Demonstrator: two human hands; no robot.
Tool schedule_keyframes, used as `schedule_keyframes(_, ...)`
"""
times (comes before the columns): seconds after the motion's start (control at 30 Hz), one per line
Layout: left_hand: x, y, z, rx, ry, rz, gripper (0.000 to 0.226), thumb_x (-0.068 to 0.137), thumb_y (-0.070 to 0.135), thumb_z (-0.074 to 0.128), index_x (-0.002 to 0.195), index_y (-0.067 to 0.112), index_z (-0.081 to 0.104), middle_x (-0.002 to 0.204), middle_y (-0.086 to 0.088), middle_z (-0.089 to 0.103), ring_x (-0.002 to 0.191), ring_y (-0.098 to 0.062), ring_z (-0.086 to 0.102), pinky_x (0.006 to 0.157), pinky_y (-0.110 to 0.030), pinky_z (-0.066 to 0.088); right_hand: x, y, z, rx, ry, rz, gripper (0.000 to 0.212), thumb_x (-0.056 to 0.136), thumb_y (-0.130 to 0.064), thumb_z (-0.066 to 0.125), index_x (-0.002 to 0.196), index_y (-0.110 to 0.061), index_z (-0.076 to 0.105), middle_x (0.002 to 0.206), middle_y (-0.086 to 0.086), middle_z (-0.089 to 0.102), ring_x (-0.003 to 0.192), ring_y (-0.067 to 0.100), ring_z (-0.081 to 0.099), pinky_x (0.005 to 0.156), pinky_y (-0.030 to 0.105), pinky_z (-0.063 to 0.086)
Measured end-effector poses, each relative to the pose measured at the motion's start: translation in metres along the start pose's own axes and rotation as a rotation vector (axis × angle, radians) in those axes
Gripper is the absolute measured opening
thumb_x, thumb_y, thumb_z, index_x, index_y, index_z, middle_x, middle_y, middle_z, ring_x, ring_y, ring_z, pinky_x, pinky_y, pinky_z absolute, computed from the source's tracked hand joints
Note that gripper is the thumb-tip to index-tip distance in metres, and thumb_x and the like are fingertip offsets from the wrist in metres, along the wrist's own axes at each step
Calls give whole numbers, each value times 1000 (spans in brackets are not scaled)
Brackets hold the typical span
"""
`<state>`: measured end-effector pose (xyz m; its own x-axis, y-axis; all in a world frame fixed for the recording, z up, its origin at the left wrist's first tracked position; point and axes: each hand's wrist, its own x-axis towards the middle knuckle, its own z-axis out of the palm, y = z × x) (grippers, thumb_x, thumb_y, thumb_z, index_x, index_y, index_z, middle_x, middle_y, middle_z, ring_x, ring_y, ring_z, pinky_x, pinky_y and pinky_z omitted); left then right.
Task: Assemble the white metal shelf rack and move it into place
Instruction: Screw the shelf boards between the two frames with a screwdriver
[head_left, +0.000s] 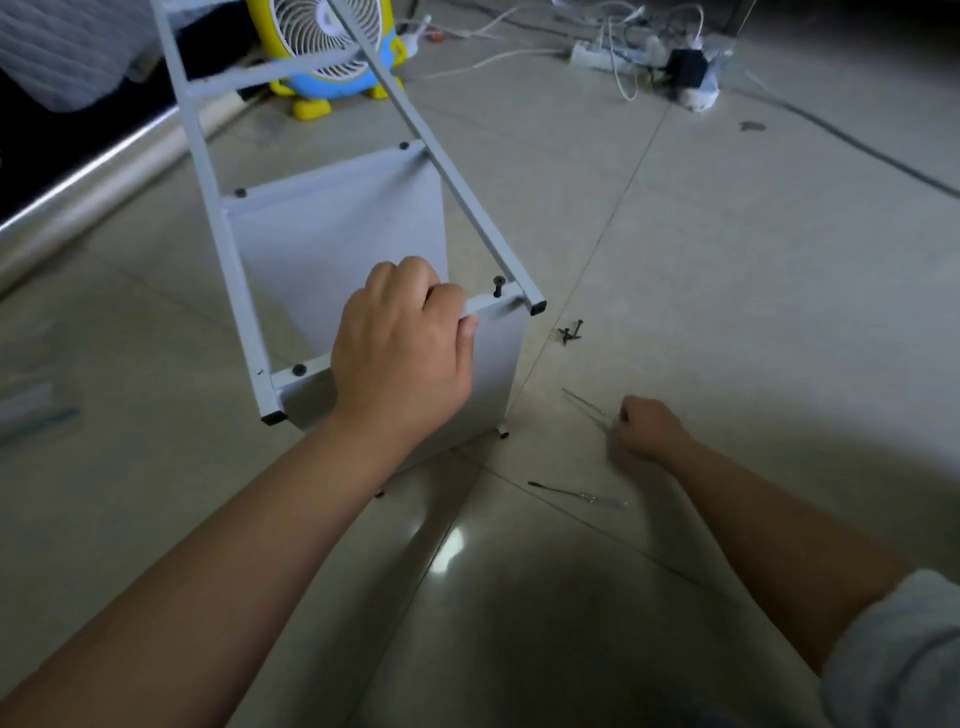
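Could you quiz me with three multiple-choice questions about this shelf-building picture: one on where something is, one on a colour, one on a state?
1. Where do the loose black screws lie?
A. on the floor tiles right of the rack
B. on the rack's top panel
C. in the left hand

2. What colour is the body of the small fan behind the rack?
A. red
B. yellow and blue
C. black

3. What is the left hand doing?
A. lying flat on the floor
B. gripping the rack's crossbar
C. holding a cable

Answers: 1 A, they sit on the tile beside the frame's corner. 2 B, yellow feet and rim, blue base. 3 B, its fingers curl over the white bar.
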<state>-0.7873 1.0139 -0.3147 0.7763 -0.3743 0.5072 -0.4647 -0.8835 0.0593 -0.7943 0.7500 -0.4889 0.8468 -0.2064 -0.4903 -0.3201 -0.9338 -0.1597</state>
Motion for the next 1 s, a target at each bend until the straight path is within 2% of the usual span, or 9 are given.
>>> schedule_keyframes(0.07, 3, -1, 0, -44, -15, -23, 31, 78, 24, 43, 68, 2, 63, 68, -12, 50, 61, -28, 50, 54, -24, 26, 3, -14, -42, 267, 207, -46, 15, 90, -13, 51, 95, -1, 58, 99, 23, 64, 91, 32, 61, 73, 29, 45)
schedule_keyframes(0.13, 4, -2, 0, -74, -29, -41, 33, 78, 26, 42, 69, 3, 64, 68, -11, 50, 60, -28, 50, 54, -24, 26, -5, -35, -89, 611, 404, -95, 18, 90, -10, 52, 98, 1, 63, 77, 16, 63, 61, 16, 62, 54, 16, 45)
schedule_keyframes(0.2, 3, -2, 0, -63, -25, -36, 31, 78, 25, 44, 70, 3, 64, 69, -11, 51, 61, -28, 50, 53, -24, 27, -22, -57, -133, 1024, 509, -170, 13, 89, -5, 54, 96, 1, 64, 62, 8, 56, 39, 1, 48, 40, 12, 36)
schedule_keyframes(0.3, 2, -1, 0, -23, -6, -24, 26, 78, 23, 47, 71, 4, 64, 69, -10, 51, 61, -27, 50, 53, -24, 27, -51, -87, -179, 1491, 468, -373, 11, 84, 6, 56, 78, -4, 59, 48, -4, 52, 38, 5, 42, 39, 17, 31)
schedule_keyframes(0.4, 3, -1, 0, -45, 12, -26, 23, 78, 22, 48, 77, 6, 66, 71, -10, 53, 61, -28, 51, 53, -24, 29, -75, -111, -192, 1687, 316, -561, 14, 84, 5, 54, 74, -6, 55, 43, -7, 50, 38, 5, 40, 39, 16, 29)
schedule_keyframes(0.5, 2, -2, 1, -49, 16, -24, 20, 76, 20, 50, 81, 8, 65, 72, -9, 53, 62, -27, 51, 52, -25, 30, -90, -125, -191, 1556, 328, -681, 18, 91, -17, 47, 74, -11, 48, 44, -8, 50, 38, 6, 40, 40, 18, 32)
schedule_keyframes(0.7, 3, -2, 0, -75, 32, -28, 21, 77, 19, 49, 77, 8, 66, 71, -9, 55, 61, -26, 51, 50, -26, 34, -103, -139, -181, 861, 674, -895, 30, 92, -52, 30, 73, -29, 36, 61, -15, 42, 52, -3, 50, 54, 8, 32)
schedule_keyframes(0.87, 2, -3, 2, -77, 31, -16, 17, 76, 16, 52, 77, 7, 67, 71, -10, 56, 61, -28, 52, 49, -27, 38, -102, -143, -175, 838, 760, -927, 25, 87, -53, 22, 76, -33, 33, 65, -17, 41, 57, -5, 50, 55, 7, 33)
schedule_keyframes(1.0, 2, -3, 1, -81, 43, 12, 20, 79, 16, 50, 78, 6, 68, 70, -11, 57, 62, -28, 52, 50, -27, 36, -100, -144, -177, 891, 799, -910, 22, 94, -45, 30, 76, -32, 33, 63, -20, 42, 56, -6, 52, 56, 7, 32)
